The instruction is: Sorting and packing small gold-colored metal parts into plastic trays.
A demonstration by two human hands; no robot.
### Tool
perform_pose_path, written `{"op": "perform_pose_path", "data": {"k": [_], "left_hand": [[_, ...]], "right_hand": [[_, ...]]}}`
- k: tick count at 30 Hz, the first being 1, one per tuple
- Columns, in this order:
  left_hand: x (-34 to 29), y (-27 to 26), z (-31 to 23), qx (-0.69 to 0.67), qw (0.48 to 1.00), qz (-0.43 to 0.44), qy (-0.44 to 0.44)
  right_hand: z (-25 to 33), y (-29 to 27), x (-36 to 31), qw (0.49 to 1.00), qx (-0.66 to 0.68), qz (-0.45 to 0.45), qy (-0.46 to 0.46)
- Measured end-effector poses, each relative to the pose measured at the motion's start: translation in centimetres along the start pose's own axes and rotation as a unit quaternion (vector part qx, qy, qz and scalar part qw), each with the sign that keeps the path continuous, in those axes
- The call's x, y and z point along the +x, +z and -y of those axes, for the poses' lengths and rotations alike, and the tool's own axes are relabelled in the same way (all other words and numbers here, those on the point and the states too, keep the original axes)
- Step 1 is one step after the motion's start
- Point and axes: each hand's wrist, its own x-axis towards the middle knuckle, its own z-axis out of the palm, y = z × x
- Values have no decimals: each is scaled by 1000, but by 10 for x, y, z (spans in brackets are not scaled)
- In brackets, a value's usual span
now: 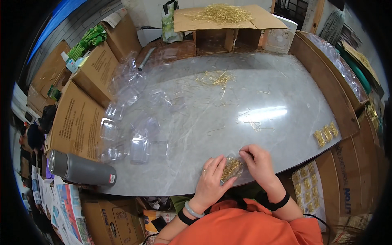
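Down at the lower centre of the frame, just in from the near edge of the bench (183, 173), sits a small clear pack (232, 168) full of gold-coloured wire pieces, and both hands are on the case! The left hand (210, 179) wraps it from the left, fingers close together over the side, thumb angled along the bottom, a firm hold. Over comes the view to the right hand (259, 163): fingers curled, thumb and forefinger drawn together at the pack's upper right edge, though whether the tips pinch the plastic, I cannot tell.

Up the middle of the frame, a loose gold heap (216, 77) lies on the bench, with thin bent wires (253, 122) scattered right of centre, by a bright glare. Out at the right, three gold-filled packs (326, 134) line up near the bench's edge, and below them a pale sheet (299, 188) carries rows of more! Left of centre, clear plastic boxes (139, 148) crowd together, and at lower left a grey flask (83, 168) lies on its side. Top of the frame: a bigger gold pile (222, 14) tops a cardboard shelf (265, 20).
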Motion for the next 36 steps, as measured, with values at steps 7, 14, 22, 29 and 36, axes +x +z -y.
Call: {"op": "perform_pose_path", "data": {"k": [7,14,22,29,36], "left_hand": [[-3,1,1,6,1000,-6,-9],[-2,3,1,2,1000,-7,-9],[-2,4,5,2,1000,-12,6],[-3,1,2,0,1000,-9,-20],[1,-2,-4,15,999,-26,-15]], "right_hand": [[-5,-10,-1,997,-54,49,22],[-3,-7,-8,997,14,71,-8],[-5,-2,-30,994,-77,21,-70],[0,2,-35,991,-57,-8,-117],[-2,14,-35,994,29,-90,-50]]}}
